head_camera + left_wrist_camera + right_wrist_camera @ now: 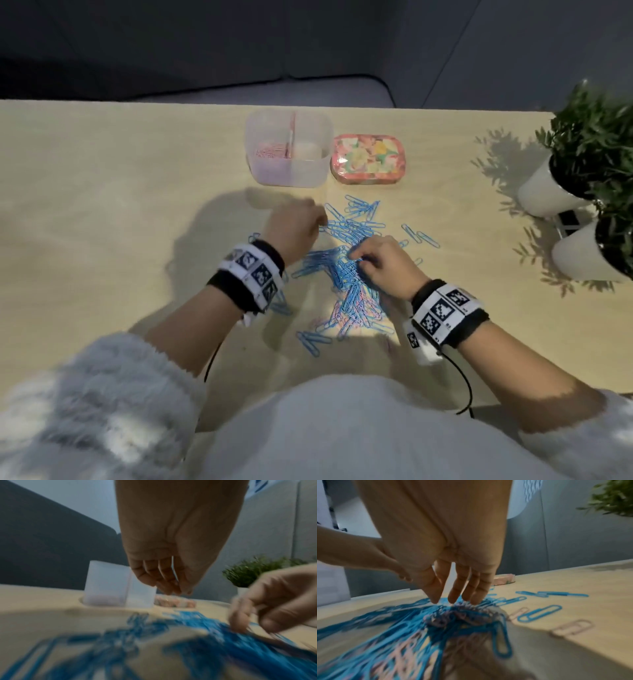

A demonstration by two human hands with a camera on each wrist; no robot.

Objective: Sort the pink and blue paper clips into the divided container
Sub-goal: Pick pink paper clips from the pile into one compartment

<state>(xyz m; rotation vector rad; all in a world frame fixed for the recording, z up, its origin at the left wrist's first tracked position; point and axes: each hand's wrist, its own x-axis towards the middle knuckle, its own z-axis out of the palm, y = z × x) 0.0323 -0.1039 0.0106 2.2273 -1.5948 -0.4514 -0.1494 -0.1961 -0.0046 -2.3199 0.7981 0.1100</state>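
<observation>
A heap of blue and pink paper clips (346, 274) lies mid-table, with loose blue ones (421, 236) off to the right. The clear divided container (291, 171) stands behind it, pink clips (270, 150) in its left compartment. My left hand (318, 219) hovers at the heap's far left edge. In the left wrist view its bunched fingers (164, 574) pinch a blue clip (174, 569), of which only a sliver shows. My right hand (443, 601) points straight fingers down, the tips touching the top of the heap (462, 615).
A flowered tin (368, 159) sits right of the container. Two white pots (548, 195) with green plants (596, 137) stand at the table's right edge. Single pink clips (571, 627) and blue clips (539, 614) lie right of the heap. Bare tabletop (102, 205) stretches to the left.
</observation>
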